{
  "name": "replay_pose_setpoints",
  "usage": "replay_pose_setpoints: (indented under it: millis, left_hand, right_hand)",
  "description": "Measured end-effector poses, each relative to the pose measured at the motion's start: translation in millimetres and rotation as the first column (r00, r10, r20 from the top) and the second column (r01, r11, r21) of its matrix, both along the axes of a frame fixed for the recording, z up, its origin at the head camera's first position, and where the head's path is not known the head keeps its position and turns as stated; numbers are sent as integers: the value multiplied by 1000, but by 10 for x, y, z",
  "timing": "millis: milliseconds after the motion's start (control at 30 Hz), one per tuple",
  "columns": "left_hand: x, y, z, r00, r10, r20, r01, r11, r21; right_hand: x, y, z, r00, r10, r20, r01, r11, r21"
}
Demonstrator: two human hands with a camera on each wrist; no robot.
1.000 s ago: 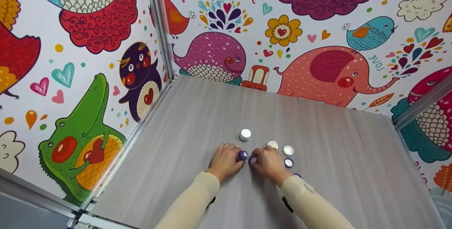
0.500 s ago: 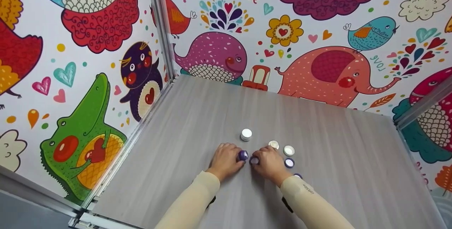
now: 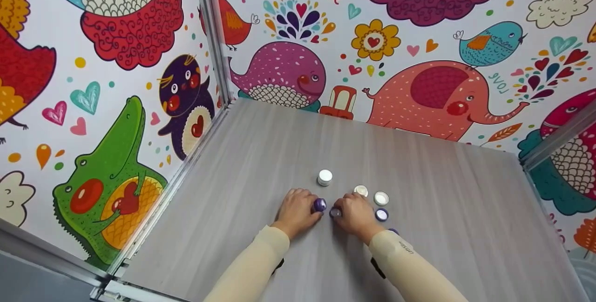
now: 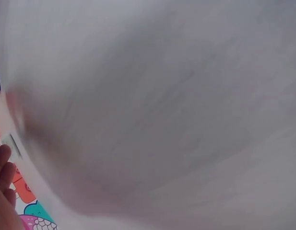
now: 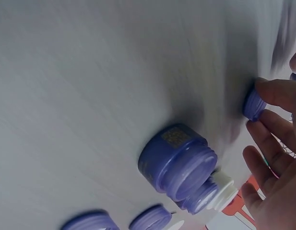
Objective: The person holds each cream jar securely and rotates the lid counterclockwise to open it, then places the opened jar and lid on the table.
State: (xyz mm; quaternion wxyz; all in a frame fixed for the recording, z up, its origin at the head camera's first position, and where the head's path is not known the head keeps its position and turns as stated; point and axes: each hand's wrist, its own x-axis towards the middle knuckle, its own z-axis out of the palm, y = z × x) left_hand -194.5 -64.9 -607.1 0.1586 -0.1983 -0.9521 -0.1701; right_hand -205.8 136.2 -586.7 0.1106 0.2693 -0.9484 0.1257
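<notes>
My left hand grips a small purple jar near the table's middle. Its fingers hide part of the jar; the left wrist view shows mostly a blurred pale surface, with some fingers at the left edge. Just to the right, my right hand pinches a ribbed purple lid between thumb and fingers, close to the tabletop. The two purple pieces are apart. Beneath the right hand stand an open purple jar, a smaller purple jar and a white jar.
A white jar with its lid on stands beyond the hands. Right of the right hand lie a white lid, a purple lid and another purple lid, partly hidden. Printed walls border the wood-grain table.
</notes>
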Motion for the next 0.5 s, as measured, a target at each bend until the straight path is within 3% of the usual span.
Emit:
replay_pose_setpoints:
  millis: [500]
  left_hand:
    - [5,-8,-41,1000,-3,29,3,1000,-3]
  right_hand:
    - [-6,-6,-4,1000,-7,22,7,1000,-15]
